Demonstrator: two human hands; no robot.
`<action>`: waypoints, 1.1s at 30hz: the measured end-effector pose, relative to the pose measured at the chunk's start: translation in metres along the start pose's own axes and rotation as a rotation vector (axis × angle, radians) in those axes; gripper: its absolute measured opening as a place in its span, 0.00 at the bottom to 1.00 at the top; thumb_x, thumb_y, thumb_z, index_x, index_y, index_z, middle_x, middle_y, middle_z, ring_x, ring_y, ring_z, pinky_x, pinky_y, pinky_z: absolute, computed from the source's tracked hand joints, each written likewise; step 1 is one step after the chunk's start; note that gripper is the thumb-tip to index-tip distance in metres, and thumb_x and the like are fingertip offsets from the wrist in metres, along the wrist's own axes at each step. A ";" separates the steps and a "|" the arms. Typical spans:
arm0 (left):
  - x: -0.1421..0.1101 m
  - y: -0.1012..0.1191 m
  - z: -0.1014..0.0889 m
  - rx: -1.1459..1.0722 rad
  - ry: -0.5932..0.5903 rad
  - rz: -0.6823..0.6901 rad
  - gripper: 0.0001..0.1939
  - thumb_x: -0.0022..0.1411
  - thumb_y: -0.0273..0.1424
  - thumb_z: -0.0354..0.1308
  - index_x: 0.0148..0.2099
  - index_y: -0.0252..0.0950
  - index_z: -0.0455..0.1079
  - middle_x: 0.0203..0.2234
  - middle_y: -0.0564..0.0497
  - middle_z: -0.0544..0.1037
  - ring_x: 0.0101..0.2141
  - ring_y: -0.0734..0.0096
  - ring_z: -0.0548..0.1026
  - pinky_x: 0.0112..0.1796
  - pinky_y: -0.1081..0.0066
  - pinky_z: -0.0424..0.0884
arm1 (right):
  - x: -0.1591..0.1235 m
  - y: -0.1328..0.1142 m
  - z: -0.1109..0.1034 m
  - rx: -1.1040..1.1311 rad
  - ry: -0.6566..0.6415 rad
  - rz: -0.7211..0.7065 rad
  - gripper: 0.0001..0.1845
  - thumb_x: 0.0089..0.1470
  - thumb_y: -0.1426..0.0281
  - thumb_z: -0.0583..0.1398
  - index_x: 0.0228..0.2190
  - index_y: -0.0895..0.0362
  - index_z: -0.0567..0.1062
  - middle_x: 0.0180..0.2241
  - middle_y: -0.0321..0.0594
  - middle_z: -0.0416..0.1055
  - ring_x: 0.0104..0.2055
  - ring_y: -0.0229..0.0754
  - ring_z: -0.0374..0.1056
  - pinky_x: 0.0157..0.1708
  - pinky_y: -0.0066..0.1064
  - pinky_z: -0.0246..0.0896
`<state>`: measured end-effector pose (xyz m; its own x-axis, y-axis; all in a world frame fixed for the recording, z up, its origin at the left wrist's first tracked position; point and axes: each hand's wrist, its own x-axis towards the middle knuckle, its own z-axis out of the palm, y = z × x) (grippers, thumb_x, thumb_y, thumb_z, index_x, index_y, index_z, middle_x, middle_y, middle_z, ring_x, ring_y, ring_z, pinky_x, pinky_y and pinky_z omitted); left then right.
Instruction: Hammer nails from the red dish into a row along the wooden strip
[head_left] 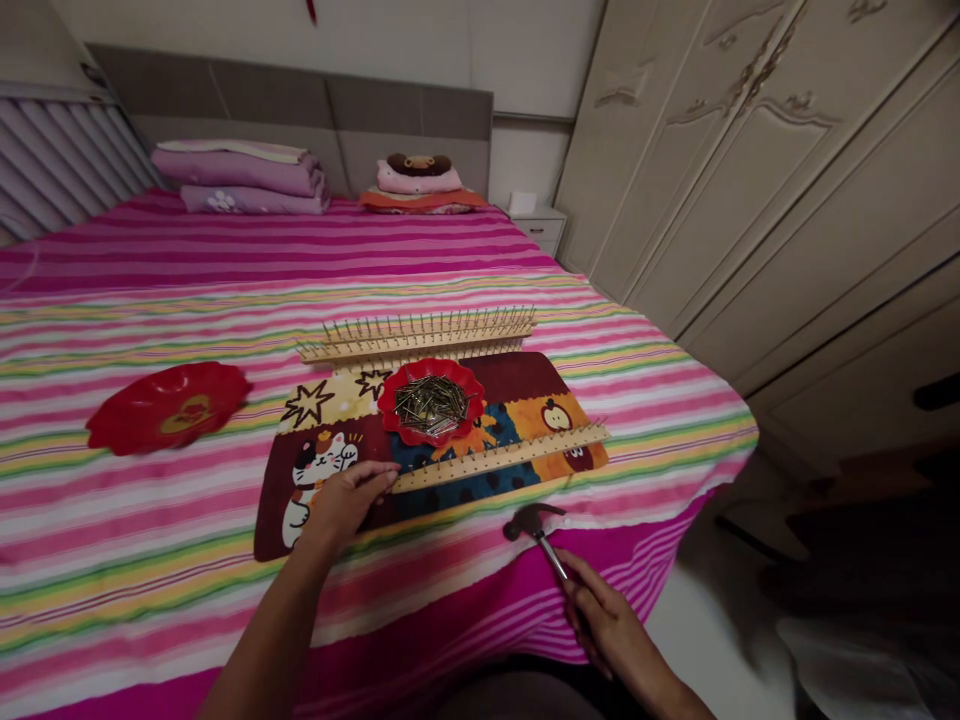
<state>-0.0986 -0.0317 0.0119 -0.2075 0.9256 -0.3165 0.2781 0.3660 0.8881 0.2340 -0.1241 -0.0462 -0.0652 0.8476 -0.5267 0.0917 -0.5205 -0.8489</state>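
Pale wood makes up the long strip that lies across a mat on the bed. The left hand pinches the near end of the strip between thumb and fingers, maybe so it will not slide or tip. Small nails stick up along it. The right hand is wrapped around the handle of a hammer. The hammer's head is just off the edge of the mat, close to the strip, so it would not have far to go. A red bowl full of loose nails sits on the mat behind the strip, which looks like a handy spot for grabbing one. More wood strips, all spiky with nails, lie together at the far edge of the mat, perhaps to keep them out of the way. Off to the left, a red tray rests on the striped cover.
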 end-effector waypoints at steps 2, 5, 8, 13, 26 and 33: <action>-0.002 -0.001 0.003 0.077 0.047 0.010 0.19 0.46 0.46 0.58 0.36 0.40 0.76 0.25 0.56 0.76 0.27 0.73 0.71 0.30 0.74 0.67 | -0.004 0.000 0.003 0.004 -0.012 -0.046 0.38 0.50 0.51 0.55 0.57 0.61 0.61 0.14 0.24 0.49 0.13 0.30 0.44 0.12 0.22 0.34; -0.005 -0.003 0.009 0.137 0.141 0.102 0.15 0.48 0.45 0.56 0.32 0.41 0.76 0.32 0.55 0.78 0.33 0.70 0.73 0.37 0.72 0.68 | -0.012 -0.011 0.012 -0.056 -0.083 -0.098 0.36 0.52 0.50 0.54 0.56 0.58 0.64 0.16 0.26 0.49 0.15 0.31 0.44 0.13 0.24 0.36; -0.005 -0.007 0.013 0.156 0.191 0.181 0.13 0.50 0.43 0.55 0.30 0.41 0.75 0.34 0.54 0.77 0.38 0.69 0.73 0.43 0.70 0.66 | -0.015 -0.037 0.028 -0.160 -0.185 -0.220 0.32 0.56 0.52 0.52 0.56 0.55 0.64 0.17 0.28 0.50 0.18 0.33 0.48 0.17 0.25 0.43; -0.003 -0.014 0.015 0.211 0.231 0.257 0.11 0.51 0.40 0.54 0.28 0.41 0.74 0.31 0.53 0.76 0.36 0.70 0.72 0.41 0.71 0.68 | -0.006 -0.100 0.069 -0.312 -0.226 -0.538 0.24 0.61 0.62 0.48 0.56 0.54 0.64 0.19 0.29 0.53 0.18 0.33 0.49 0.19 0.24 0.50; -0.001 -0.023 0.012 0.310 0.227 0.338 0.09 0.54 0.36 0.53 0.27 0.40 0.72 0.31 0.51 0.74 0.35 0.71 0.71 0.38 0.73 0.67 | 0.012 -0.136 0.110 -0.750 -0.216 -0.852 0.26 0.61 0.72 0.48 0.60 0.51 0.59 0.47 0.44 0.73 0.45 0.45 0.71 0.45 0.37 0.65; -0.001 -0.018 0.013 0.411 0.125 0.377 0.14 0.48 0.33 0.58 0.40 0.38 0.73 0.36 0.48 0.75 0.38 0.66 0.73 0.42 0.68 0.70 | -0.025 -0.091 0.065 -0.500 -0.219 -0.568 0.25 0.62 0.62 0.47 0.59 0.52 0.61 0.32 0.40 0.75 0.33 0.42 0.72 0.38 0.32 0.68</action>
<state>-0.0910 -0.0380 -0.0085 -0.1254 0.9902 0.0612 0.6912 0.0430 0.7214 0.1631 -0.1051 0.0416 -0.4257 0.9029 -0.0588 0.4182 0.1387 -0.8977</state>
